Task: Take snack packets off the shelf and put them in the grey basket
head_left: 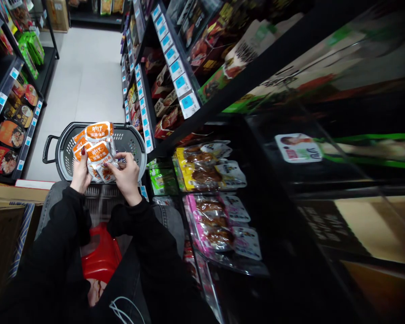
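Black sleeves point(160, 256) nearest the camera, both forearms reaching forward over the lap. White cord point(126, 306) loops on the lap, red plastic object point(100, 254) sits between the legs; can't tell what it is.

Hands: left hand point(81, 174) grips a bunch of orange-and-white packets point(99, 153) at their left edge, thumb on top, dark red nail visible. Right hand point(126, 174) pinches the lower right side of the front packet, thumb against fingers. Packets overlap, printed faces up, over the opening of a dark perforated basket point(65, 150). Can't tell if the lower ones rest on anything inside. Basket handle sticks out on the left.

Right of the basket: shelf unit with blue-and-white price tags point(181, 83). Low down there, yellow-edged packs point(202, 166) next to pink-edged packs point(212, 220), clear film over brown contents, plus a green pack point(164, 180). Left: cardboard box point(3, 238) near the knee, round-lidded tubs point(10, 133) on a shelf beyond. Pale tiled floor point(84, 72) ahead. Far right is motion-blurred.
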A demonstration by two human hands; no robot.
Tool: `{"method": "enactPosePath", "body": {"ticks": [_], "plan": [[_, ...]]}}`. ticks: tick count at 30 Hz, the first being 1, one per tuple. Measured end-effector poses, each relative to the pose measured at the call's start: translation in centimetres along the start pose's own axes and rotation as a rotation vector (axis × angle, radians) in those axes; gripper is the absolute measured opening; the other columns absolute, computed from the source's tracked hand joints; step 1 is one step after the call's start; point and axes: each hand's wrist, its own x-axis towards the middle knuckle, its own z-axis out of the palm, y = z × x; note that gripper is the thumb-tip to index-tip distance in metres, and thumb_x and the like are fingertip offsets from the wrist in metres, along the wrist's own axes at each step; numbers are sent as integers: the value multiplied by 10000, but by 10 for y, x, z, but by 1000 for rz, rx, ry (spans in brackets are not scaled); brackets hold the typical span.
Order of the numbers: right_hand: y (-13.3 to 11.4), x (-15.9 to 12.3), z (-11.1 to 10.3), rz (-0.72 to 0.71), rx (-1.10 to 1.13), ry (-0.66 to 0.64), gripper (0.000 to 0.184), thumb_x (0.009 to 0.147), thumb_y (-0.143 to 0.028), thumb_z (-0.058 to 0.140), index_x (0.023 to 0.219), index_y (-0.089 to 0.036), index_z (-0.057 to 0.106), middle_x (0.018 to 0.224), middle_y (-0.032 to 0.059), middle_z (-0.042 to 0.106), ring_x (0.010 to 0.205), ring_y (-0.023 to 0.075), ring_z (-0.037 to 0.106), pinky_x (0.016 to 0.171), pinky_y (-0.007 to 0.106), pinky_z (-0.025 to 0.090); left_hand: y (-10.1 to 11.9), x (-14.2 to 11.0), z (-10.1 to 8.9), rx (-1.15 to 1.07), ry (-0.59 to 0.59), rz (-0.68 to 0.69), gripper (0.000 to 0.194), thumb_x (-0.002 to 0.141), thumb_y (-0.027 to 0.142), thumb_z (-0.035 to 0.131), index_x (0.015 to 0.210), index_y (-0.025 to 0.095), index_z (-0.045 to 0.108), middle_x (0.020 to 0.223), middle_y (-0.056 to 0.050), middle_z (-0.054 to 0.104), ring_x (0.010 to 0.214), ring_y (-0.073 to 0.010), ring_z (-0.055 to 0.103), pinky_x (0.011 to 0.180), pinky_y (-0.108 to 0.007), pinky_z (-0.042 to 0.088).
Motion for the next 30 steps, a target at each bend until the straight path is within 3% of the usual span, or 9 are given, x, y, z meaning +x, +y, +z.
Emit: {"method": "enactPosePath", "body": {"ticks": [8,12,17,22,24,26,28,30], "plan": [[0,-1,2,23,38,4,303,734,-384,683,972,-211,610,936,33,676,814,173,645,719,296,527,0,1,2,-12,36,-7,526,765,447,694,1218,203,585,1165,-103,676,1142,-259,599,959,-374,499],[0,-1,1,70,-11,29,350,702,-392,715,975,-194,620,838,24,668,723,166,621,696,301,506,0,0,3,33,18,49,555,714,486,727,1180,209,609,1190,-101,664,1160,-267,586,967,-371,492],[3,1,-2,79,-70,34,255,720,-422,674,826,-192,641,768,25,623,655,162,565,644,298,468,0,3,-1,108,42,75,548,713,531,706,1155,218,616,1223,-101,645,1182,-268,569,970,-378,489],[11,13,-12,204,267,-22,293,768,-502,559,775,-212,522,713,2,568,667,156,547,621,273,454,8,9,-10,121,93,122,528,715,511,713,1159,245,610,1255,-83,627,1196,-252,560,990,-369,471],[12,17,-20,294,465,-103,281,800,-504,511,776,-229,459,608,-37,483,533,128,467,551,257,414,11,10,-12,102,90,136,529,720,497,714,1175,251,601,1276,-84,614,1209,-250,548,1003,-371,460],[11,18,-30,357,630,-191,272,849,-489,445,745,-241,404,507,-82,323,396,103,278,472,248,329,11,11,-13,94,82,135,539,733,493,702,1202,254,585,1292,-92,601,1224,-255,535,1013,-386,450],[8,15,-37,381,750,-235,286,893,-466,379,712,-245,363,472,-107,181,366,92,103,433,245,244,11,10,-13,107,77,126,533,747,482,691,1217,257,576,1299,-101,594,1233,-262,526,1018,-404,444],[5,13,-42,385,823,-223,300,913,-450,345,693,-246,333,462,-116,108,369,89,20,419,240,190,9,10,-13,123,67,123,509,753,469,687,1200,248,588,1305,-114,587,1231,-275,527,1021,-418,440]]}}
